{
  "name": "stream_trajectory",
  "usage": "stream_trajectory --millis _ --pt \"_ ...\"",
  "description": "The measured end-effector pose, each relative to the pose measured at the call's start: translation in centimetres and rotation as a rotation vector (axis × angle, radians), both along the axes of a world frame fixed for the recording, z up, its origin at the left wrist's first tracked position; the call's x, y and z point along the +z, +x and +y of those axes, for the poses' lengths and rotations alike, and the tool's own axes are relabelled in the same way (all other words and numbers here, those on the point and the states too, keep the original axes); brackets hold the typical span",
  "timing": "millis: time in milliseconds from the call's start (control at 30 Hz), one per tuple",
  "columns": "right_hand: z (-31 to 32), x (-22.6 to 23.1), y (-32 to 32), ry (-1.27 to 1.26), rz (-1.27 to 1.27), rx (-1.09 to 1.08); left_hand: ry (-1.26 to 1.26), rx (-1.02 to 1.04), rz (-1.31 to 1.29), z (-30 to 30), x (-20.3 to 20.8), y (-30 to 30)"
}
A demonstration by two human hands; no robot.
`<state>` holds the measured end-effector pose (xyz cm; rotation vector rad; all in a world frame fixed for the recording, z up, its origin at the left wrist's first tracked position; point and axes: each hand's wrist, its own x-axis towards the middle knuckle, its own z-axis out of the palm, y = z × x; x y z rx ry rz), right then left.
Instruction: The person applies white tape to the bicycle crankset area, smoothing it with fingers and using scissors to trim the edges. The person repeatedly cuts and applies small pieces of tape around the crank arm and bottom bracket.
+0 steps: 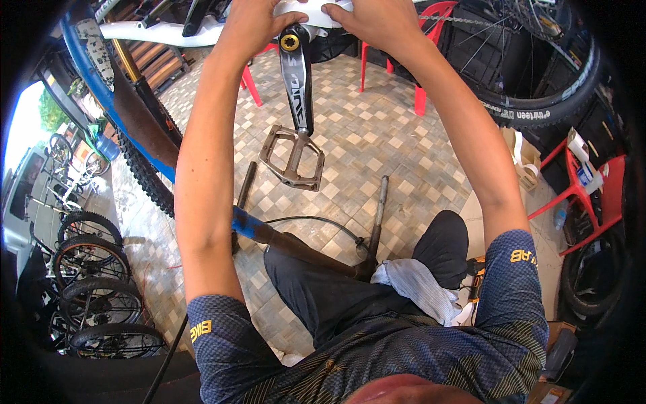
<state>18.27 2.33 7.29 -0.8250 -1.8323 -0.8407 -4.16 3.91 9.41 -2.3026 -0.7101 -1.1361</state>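
At the top edge, my left hand point(259, 23) presses its thumb against the white bike frame point(313, 13), beside the top of the crank arm point(296, 81). My right hand point(377, 23) grips the same white part from the other side, its thumb pointing toward the left one. Most fingers of both hands are cut off or hidden behind the frame. The dark crank arm, with a gold bolt at its upper end, hangs straight down. A bronze-coloured platform pedal point(294, 161) is fixed at its lower end.
A blue bike frame point(256, 225) stretches across my lap, where a grey cloth point(417, 289) lies. A wheel point(538, 111) is at upper right. Red plastic chairs point(579, 192) stand at right, one bearing small items. Several bikes point(97, 283) are lined up at left on the tiled floor point(350, 148).
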Motion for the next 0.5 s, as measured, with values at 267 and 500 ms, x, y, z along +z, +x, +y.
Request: stream_trajectory --millis 267,500 --pt "-0.2 3.2 -0.6 -0.397 0.431 0.528 -0.301 -0.364 -0.628 -0.1 0.7 -1.8" --pt "0.3 4.8 0.7 -0.459 0.381 0.381 -0.339 -0.460 -0.597 -0.7 1.2 0.0"
